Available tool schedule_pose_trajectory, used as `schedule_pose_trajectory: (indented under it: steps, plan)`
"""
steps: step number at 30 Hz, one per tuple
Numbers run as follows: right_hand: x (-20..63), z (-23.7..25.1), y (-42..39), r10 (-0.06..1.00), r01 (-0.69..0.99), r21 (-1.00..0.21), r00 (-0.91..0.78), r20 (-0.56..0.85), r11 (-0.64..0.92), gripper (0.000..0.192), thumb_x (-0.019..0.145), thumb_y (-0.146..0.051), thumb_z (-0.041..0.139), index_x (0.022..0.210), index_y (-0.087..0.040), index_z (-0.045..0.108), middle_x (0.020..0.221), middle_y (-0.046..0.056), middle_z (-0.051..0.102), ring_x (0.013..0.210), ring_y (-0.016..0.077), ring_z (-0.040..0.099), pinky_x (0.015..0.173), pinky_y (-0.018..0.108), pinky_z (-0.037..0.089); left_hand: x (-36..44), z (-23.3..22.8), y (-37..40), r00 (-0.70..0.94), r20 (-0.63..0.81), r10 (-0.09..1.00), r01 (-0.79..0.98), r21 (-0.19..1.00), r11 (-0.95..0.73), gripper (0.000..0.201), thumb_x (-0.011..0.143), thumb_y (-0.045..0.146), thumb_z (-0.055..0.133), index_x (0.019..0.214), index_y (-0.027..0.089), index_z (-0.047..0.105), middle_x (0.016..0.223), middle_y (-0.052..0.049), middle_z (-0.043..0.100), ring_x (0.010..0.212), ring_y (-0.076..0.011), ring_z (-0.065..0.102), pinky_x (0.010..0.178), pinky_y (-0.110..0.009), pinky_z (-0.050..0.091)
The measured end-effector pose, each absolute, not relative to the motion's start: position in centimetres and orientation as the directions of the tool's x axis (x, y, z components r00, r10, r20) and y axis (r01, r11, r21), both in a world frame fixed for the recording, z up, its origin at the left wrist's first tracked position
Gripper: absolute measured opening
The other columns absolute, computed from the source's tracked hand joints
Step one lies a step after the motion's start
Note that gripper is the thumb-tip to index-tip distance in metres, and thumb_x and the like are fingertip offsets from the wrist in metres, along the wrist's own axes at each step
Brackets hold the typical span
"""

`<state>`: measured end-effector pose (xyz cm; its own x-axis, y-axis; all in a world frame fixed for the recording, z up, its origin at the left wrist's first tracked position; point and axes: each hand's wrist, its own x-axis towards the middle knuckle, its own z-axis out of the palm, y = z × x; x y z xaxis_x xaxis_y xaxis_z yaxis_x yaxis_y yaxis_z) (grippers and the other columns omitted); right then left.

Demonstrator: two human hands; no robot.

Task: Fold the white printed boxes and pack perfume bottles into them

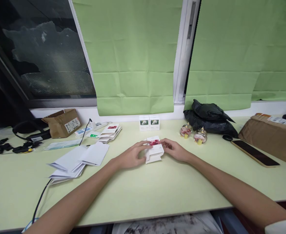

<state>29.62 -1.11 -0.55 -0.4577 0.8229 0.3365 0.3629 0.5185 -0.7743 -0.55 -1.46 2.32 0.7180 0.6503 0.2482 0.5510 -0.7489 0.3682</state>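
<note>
Between my hands is a small white box with a pink-red flower picture. Its near end stands open, with a flap sticking out toward me. My left hand grips the box's left side, thumb low and fingers over the top. On the other side, my right hand holds the box's right edge with bent fingers; some fingertips are hidden behind it. Straight behind stand two finished-looking white boxes with white flower pictures, side by side. Flat folded white cartons lie in a loose pile left of my left hand.
More flat cartons with a red picture lie at the back left, near an open brown box. A black cable crosses the left side. Two ornate glass bottles, black plastic bags, a phone and a brown parcel are right.
</note>
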Motion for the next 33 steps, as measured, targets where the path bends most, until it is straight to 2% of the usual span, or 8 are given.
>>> schedule_pose_trajectory:
  steps: [5,12,17,20,23,27,33]
  plan:
    - [29.1,0.0,-1.8,0.833,0.314,-0.807,-0.429,0.349,0.5,0.049,0.098,-0.035,0.062,0.145,-0.029,0.053,0.134,0.007,0.067,0.105,0.0214,0.066,0.094,0.038,0.056,-0.6,2.4,-1.5,0.719,0.267,0.642,0.523,0.4,-0.752,0.072,0.094,0.027,0.062,0.162,0.034,0.042,0.17,-0.004,0.038,0.154,-0.0294,0.043,0.125,-0.042,0.042]
    - [29.5,-0.5,-1.4,0.815,0.324,-0.784,-0.451,0.364,0.529,0.047,0.103,-0.04,0.057,0.15,-0.032,0.058,0.154,0.009,0.054,0.118,0.0235,0.065,0.105,0.045,0.055,-0.8,2.0,-1.2,0.705,0.228,0.672,0.555,0.412,-0.723,0.075,0.093,0.026,0.064,0.163,0.037,0.039,0.173,-0.001,0.032,0.158,-0.0311,0.036,0.129,-0.047,0.036]
    - [29.5,-1.2,-1.0,0.759,0.343,-0.726,-0.534,0.371,0.596,0.037,0.106,-0.038,0.056,0.141,-0.033,0.069,0.153,0.007,0.06,0.146,0.0305,0.049,0.126,0.059,0.034,-0.8,2.2,-1.1,0.726,0.23,0.648,0.529,0.415,-0.74,0.076,0.094,0.027,0.064,0.164,0.038,0.037,0.171,-0.001,0.035,0.158,-0.0312,0.034,0.13,-0.048,0.034]
    - [29.3,-1.4,-1.1,0.775,0.307,-0.758,-0.5,0.386,0.575,0.04,0.106,-0.039,0.056,0.144,-0.034,0.065,0.156,0.007,0.056,0.149,0.0303,0.047,0.126,0.059,0.034,-0.7,2.3,-1.3,0.726,0.221,0.651,0.542,0.399,-0.74,0.069,0.097,0.03,0.062,0.162,0.04,0.04,0.169,0.0,0.039,0.157,-0.0308,0.037,0.128,-0.048,0.036]
    - [29.1,-1.4,-1.2,0.809,0.224,-0.819,-0.425,0.405,0.528,0.044,0.105,-0.043,0.058,0.148,-0.035,0.059,0.162,0.007,0.048,0.148,0.0287,0.049,0.121,0.053,0.044,-0.6,2.6,-1.7,0.717,0.209,0.664,0.561,0.391,-0.729,0.069,0.1,0.033,0.06,0.163,0.041,0.037,0.171,0.0,0.036,0.157,-0.0312,0.037,0.128,-0.049,0.037]
    - [29.1,-1.7,-0.8,0.852,0.079,-0.903,-0.374,0.365,0.422,0.047,0.103,-0.047,0.061,0.147,-0.032,0.054,0.152,0.009,0.059,0.13,0.0273,0.065,0.112,0.052,0.052,-0.6,2.8,-1.8,0.717,0.2,0.668,0.568,0.389,-0.726,0.074,0.1,0.033,0.06,0.166,0.041,0.028,0.173,0.0,0.031,0.159,-0.0311,0.033,0.128,-0.049,0.036]
    - [29.5,-2.1,0.0,0.859,0.047,-0.911,-0.356,0.368,0.41,0.041,0.102,-0.05,0.061,0.139,-0.032,0.062,0.151,0.007,0.062,0.127,0.0273,0.067,0.112,0.051,0.052,-0.7,2.3,-1.5,0.72,0.216,0.659,0.57,0.358,-0.74,0.067,0.101,0.037,0.061,0.163,0.039,0.037,0.173,-0.002,0.032,0.157,-0.0335,0.036,0.127,-0.052,0.037]
